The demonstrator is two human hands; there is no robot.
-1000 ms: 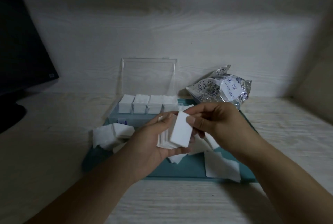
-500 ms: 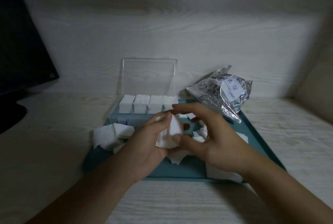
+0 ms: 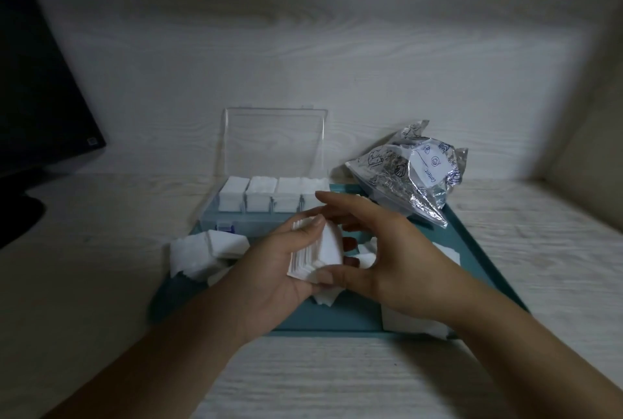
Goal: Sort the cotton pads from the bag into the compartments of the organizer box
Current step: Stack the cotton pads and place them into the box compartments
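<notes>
While both forearms reach in from the near edge of the table (image 3: 337, 381), a stack of cotton pads (image 3: 312, 255) sits upright between the two hands — thin white squares pressed face to face, their edges showing as fine ridges on the left side. The left hand (image 3: 269, 270) has a closed grip on this stack, its thumb curled over the top and its palm cupping the bottom. The right hand (image 3: 387, 257) meets the stack from the other side: its thumb touches the lower front edge, while its fingers arch over the top, bent but loose, so its grip is part open and clamps nothing firmly that can be seen. The stack is held just above a teal tray (image 3: 337, 317). Loose pads (image 3: 205, 250) lie heaped on the tray's left side, and more lie under the right wrist. Farther back stands the organizer box (image 3: 236, 219), its clear lid (image 3: 274, 142) raised — four compartments in the back row are packed with white pads. Right of the box, a crumpled shiny bag (image 3: 411, 172) rests on the tray's far corner. A dark monitor (image 3: 37, 98) stands at far left.
</notes>
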